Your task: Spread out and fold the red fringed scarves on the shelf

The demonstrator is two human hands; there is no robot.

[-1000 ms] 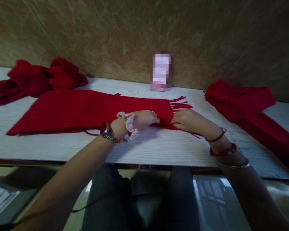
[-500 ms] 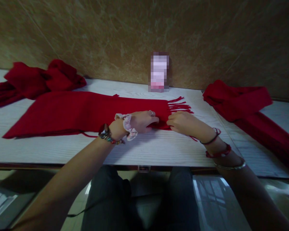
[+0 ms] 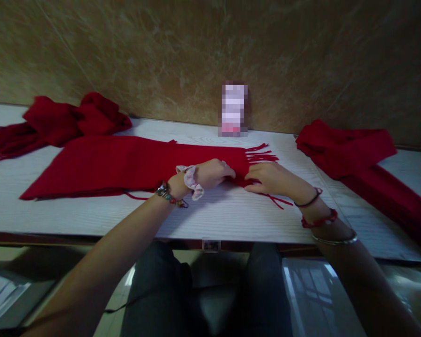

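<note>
A long red scarf (image 3: 126, 164) lies flat along a white wood-grain table (image 3: 231, 215), its fringed end pointing right. My left hand (image 3: 212, 174), with a pink scrunchie and a beaded bracelet on the wrist, is closed on the scarf's near edge close to the fringe. My right hand (image 3: 272, 180), wearing cord bracelets, pinches the same edge just to the right, where loose red fringe threads trail onto the table. The two hands almost touch.
A crumpled red scarf (image 3: 73, 117) lies at the back left and another red scarf (image 3: 351, 150) stretches along the right side. A small blurred box (image 3: 234, 110) stands against the brown marbled wall. The table's near edge is above my knees.
Both hands have stayed on the scarf's fringed corner, shifting slightly right. The view has moved a little, and more fringe of the back-left scarf shows.
</note>
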